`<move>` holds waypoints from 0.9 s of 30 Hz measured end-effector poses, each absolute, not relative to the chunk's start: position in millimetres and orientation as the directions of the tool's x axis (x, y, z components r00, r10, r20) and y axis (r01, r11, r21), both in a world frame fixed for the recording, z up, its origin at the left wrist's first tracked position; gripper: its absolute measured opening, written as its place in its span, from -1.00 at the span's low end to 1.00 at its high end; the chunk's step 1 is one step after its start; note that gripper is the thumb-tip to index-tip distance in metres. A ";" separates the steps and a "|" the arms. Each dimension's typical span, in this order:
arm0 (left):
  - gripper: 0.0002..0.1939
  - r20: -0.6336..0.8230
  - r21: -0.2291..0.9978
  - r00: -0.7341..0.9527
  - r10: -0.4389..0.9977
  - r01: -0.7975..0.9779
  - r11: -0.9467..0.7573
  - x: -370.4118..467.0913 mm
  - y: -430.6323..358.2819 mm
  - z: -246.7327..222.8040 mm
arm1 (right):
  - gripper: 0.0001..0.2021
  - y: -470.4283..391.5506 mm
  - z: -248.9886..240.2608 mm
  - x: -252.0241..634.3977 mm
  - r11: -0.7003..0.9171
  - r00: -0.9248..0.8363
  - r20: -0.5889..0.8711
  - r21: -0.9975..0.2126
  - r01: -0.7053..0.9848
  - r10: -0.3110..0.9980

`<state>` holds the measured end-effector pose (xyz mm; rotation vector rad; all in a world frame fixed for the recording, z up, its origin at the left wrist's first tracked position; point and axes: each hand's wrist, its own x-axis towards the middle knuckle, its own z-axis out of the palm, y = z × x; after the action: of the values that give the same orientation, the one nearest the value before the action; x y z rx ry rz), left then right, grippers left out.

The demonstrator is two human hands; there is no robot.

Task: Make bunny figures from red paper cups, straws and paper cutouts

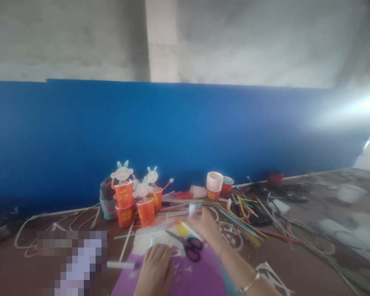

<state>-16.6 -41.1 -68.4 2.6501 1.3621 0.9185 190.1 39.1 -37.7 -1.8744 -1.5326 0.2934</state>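
Observation:
My left hand [158,261] rests low in the view over the purple sheet [203,277], fingers bent, with a small pale stick [152,240] upright at its fingertips; whether the fingers grip it is unclear. My right hand [203,222] reaches forward past the black-handled scissors [193,248]. Its fingers are blurred beside a small white cylinder [192,210], and I cannot tell whether they hold it. The scissors lie between my hands, partly on white paper [142,242]. Small paper scraps [185,270] are scattered on the purple sheet.
Orange cups [124,195] with paper rabbit figures [122,173] stand at the back left. Stacked white cups [214,181] are behind my right hand. Colourful sticks [243,226], cables [329,250] and paper cutouts [273,279] lie to the right. A blue partition [185,131] stands behind.

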 end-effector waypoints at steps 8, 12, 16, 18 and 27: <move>-0.73 0.521 0.233 0.477 0.708 0.718 -0.656 -21.3 -36.5 -74.7 | -0.68 55.4 -9.1 232.1 -0.098 0.279 0.276 -0.526 0.845 0.920; -0.69 0.508 0.242 0.478 0.716 0.718 -0.652 -19.6 -38.0 -73.4 | -0.76 60.9 -12.9 259.6 -0.168 0.302 0.262 -0.434 0.885 0.917; -0.70 0.483 0.251 0.496 0.722 0.711 -0.657 -18.3 -38.5 -75.0 | -0.78 61.4 -28.8 260.2 -0.173 0.279 0.246 -0.380 0.909 0.928; -0.72 0.474 0.268 0.485 0.735 0.716 -0.645 -18.4 -38.7 -76.3 | -0.77 61.8 -33.8 258.6 -0.172 0.273 0.247 -0.364 0.915 0.930; -0.79 0.526 0.171 0.521 0.673 0.710 -0.683 -16.0 -44.8 -68.3 | -0.72 32.6 -20.1 248.2 -0.177 0.269 0.340 -0.279 0.944 0.901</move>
<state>-16.0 -44.8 -68.3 2.7952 1.2726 0.9206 248.2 32.6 -20.1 -2.1168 -1.6657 -0.1351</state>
